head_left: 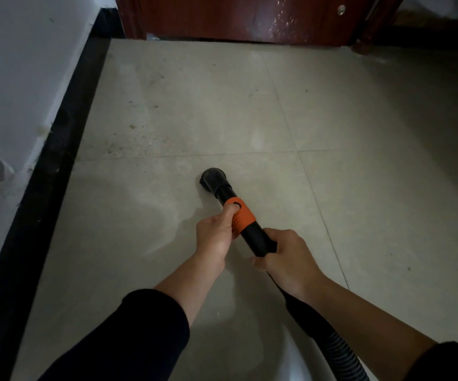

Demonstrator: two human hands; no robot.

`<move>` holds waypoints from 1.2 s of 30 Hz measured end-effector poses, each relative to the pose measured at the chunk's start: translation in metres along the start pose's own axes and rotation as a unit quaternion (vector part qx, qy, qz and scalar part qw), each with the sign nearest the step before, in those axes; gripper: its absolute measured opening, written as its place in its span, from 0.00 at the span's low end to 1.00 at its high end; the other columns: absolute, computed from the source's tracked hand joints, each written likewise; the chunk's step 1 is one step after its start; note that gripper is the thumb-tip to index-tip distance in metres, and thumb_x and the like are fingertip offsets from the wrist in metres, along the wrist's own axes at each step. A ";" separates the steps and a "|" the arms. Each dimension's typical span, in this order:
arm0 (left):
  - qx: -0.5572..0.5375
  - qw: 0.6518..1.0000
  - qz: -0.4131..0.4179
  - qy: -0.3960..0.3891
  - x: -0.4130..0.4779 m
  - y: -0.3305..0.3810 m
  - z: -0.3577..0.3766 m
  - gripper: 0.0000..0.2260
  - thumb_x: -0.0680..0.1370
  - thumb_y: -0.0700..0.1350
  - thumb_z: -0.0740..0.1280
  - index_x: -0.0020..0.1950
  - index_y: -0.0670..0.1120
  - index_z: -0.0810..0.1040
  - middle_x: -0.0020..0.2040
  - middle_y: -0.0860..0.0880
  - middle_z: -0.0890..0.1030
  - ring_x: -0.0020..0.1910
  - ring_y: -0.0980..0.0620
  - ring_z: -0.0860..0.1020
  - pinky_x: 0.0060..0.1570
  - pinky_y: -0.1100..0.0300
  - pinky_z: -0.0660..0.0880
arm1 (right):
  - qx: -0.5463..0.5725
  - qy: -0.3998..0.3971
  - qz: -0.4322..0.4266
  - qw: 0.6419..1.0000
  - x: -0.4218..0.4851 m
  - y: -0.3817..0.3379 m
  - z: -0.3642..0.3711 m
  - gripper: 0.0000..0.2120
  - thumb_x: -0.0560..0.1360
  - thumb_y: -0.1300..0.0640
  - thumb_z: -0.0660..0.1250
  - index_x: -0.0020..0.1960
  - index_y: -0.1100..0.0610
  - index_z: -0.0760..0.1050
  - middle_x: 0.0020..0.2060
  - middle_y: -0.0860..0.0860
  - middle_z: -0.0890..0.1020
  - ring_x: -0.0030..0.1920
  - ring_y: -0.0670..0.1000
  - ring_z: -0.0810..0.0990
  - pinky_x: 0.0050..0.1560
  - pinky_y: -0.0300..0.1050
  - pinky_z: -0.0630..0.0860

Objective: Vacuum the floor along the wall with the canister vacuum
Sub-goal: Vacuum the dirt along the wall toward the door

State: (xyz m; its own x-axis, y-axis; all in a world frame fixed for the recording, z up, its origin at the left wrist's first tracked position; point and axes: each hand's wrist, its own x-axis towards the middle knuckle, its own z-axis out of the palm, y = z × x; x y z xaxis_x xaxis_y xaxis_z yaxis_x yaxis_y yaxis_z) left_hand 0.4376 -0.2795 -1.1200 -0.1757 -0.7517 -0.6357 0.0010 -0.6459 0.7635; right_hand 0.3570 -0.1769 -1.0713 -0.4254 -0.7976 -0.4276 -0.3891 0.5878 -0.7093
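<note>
So, left hand point(217, 237) grips the orange collar point(243, 215) of the black plastic vacuum wand point(255, 239), with right hand point(285, 257) gripping behind. Its round black nozzle point(213, 178) sits on the beige tiled floor point(332, 119), well apart from the black baseboard point(57, 160), long axis angling toward it.

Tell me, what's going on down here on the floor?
A person is vacuuming a tiled floor. The left hand grips the wand's orange collar and the right hand grips the black tube behind it, where the ribbed hose trails back. The round nozzle rests on the tile, apart from the black baseboard. Dirt specks lie ahead near that wall.
</note>
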 end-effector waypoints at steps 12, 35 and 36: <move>0.041 0.997 -0.046 -0.042 -0.003 0.021 0.020 0.12 0.76 0.50 0.70 0.38 0.44 0.76 0.38 0.46 0.79 0.37 0.51 0.79 0.55 0.53 0.78 | -0.036 -0.015 0.007 0.999 0.011 -0.004 -0.028 0.09 0.69 0.63 0.73 0.38 0.55 0.73 0.30 0.49 0.74 0.27 0.46 0.72 0.28 0.34 0.66; -0.119 0.992 -0.027 0.028 0.094 0.087 0.036 0.13 0.72 0.47 0.74 0.34 0.41 0.77 0.36 0.45 0.81 0.40 0.51 0.83 0.42 0.62 0.78 | -0.125 -0.049 -0.029 0.990 0.148 -0.069 -0.046 0.08 0.68 0.62 0.74 0.45 0.61 0.79 0.34 0.55 0.78 0.37 0.52 0.76 0.43 0.46 0.72; -0.132 0.990 -0.031 0.026 0.096 0.091 0.037 0.12 0.72 0.47 0.74 0.35 0.41 0.77 0.36 0.45 0.82 0.39 0.52 0.83 0.42 0.63 0.78 | -0.130 -0.051 -0.030 0.990 0.153 -0.074 -0.048 0.07 0.68 0.62 0.74 0.45 0.61 0.79 0.35 0.54 0.78 0.38 0.53 0.76 0.43 0.46 0.73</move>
State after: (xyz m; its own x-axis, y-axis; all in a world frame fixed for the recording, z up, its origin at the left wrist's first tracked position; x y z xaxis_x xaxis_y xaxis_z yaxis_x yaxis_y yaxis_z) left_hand 0.3845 -0.4057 -1.1070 -0.1322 -0.7113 -0.6904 0.2511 -0.6978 0.6709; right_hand 0.2818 -0.3355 -1.0575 -0.3156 -0.8338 -0.4530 -0.6138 0.5435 -0.5727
